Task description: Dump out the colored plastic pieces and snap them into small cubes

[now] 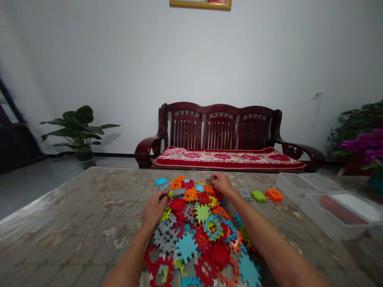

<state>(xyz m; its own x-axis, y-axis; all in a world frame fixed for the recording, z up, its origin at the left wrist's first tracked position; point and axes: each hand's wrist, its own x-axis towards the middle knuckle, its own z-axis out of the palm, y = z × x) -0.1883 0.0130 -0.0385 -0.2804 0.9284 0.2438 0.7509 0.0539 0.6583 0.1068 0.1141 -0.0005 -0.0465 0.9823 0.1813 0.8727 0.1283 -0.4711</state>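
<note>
A big heap of toothed plastic interlocking tiles point(202, 213) in red, blue, grey, orange and green lies between my forearms. My right hand point(222, 183) is at the far edge of the heap, with thumb and fingers pinched on a small grey interlocking tile point(210, 179). Against the heap's left side rests my left hand point(154, 208), its fingers reaching over the edge tiles and loosely bent, with no tile clearly gripped. A grey tile point(179, 192) lies just past its fingertips. The undersides of both hands are hidden.
Right of the heap, a grey tile point(245, 194), a green tile point(258, 195) and orange tiles point(274, 195) lie apart. Clear plastic boxes point(330, 217) stand on the right of the patterned tablecloth point(89, 223). Behind the table is a wooden bench point(220, 127).
</note>
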